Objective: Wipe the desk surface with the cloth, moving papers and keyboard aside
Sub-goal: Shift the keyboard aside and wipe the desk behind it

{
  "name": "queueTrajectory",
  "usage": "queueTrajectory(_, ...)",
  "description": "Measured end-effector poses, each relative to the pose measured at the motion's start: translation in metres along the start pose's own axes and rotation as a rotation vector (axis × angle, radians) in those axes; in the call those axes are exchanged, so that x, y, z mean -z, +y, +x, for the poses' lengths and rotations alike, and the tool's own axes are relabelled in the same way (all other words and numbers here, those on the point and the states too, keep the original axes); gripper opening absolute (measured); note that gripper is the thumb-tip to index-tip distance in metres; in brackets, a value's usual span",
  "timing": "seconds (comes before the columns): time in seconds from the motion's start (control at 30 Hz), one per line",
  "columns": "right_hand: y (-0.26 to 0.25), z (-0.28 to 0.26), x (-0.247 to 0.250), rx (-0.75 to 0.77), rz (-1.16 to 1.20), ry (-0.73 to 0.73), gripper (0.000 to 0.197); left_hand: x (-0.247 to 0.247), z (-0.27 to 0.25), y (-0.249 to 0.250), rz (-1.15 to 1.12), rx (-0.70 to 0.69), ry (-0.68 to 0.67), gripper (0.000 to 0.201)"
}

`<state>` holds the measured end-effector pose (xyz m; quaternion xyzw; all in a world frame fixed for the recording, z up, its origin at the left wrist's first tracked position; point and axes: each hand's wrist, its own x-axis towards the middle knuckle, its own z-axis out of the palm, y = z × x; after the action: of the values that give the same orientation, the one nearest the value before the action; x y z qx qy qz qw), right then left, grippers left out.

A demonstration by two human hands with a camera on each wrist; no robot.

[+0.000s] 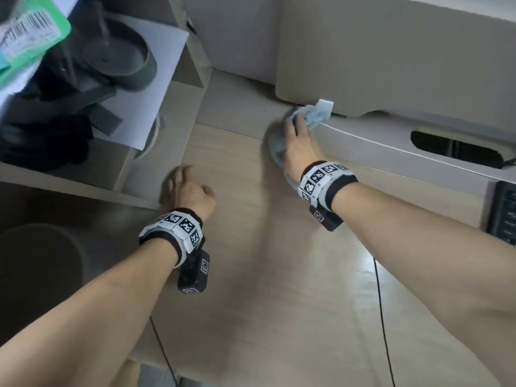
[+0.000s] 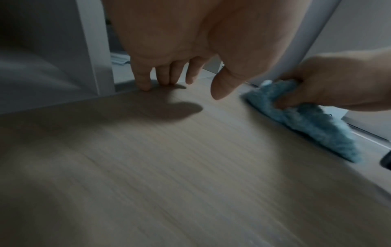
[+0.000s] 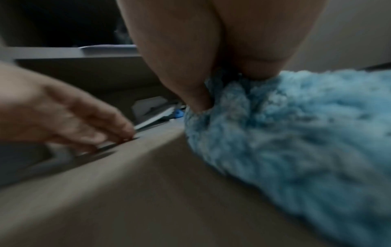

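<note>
My right hand grips a fluffy light-blue cloth and presses it on the wood-grain desk at its far side, against a raised beige ledge. The left wrist view shows the thumb curled into the cloth; the right wrist view shows the cloth bunched under the palm. My left hand holds nothing. Its straight fingertips touch the desk by the left shelf unit. A dark keyboard lies at the right edge. A white paper sits on the shelf at left.
The shelf unit at left holds a black stand on the paper. A dark cable slot opens in the ledge at right. Thin black cables cross the near desk. A round dark object is below the desk's left side.
</note>
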<state>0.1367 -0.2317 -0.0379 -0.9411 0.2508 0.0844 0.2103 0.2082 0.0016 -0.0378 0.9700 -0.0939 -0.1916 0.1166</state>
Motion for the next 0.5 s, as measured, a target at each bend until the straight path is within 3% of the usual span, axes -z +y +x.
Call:
queueTrajectory(0.07,-0.046,0.019,-0.008,0.053,0.006,-0.075,0.075,0.003,0.002,-0.003,-0.022,0.025,-0.007,0.059)
queueTrajectory(0.13,-0.082,0.015,-0.025,0.256,-0.091,-0.144,0.063,0.005,0.003,-0.003,-0.049,0.027,0.008,0.057)
queueTrajectory(0.2,-0.087,-0.007,-0.041,0.474,-0.153,-0.244,0.058,0.008,0.004,-0.002,-0.076,0.034,0.006,0.055)
queueTrajectory(0.27,-0.064,-0.023,-0.043,0.598,-0.175,-0.315,0.063,0.011,0.003,-0.002,-0.100,0.056,-0.029,0.054)
queueTrajectory(0.33,-0.040,-0.016,-0.030,0.570,-0.178,-0.295,0.068,0.014,0.001,-0.002,-0.113,0.072,-0.052,0.052)
queueTrajectory(0.4,-0.033,0.018,-0.015,0.423,-0.128,-0.196,0.067,0.018,-0.001,-0.006,-0.110,0.088,-0.039,0.047)
queueTrajectory(0.5,-0.067,0.065,-0.009,0.308,-0.088,-0.090,0.058,0.021,-0.006,-0.013,-0.091,0.131,-0.023,0.042)
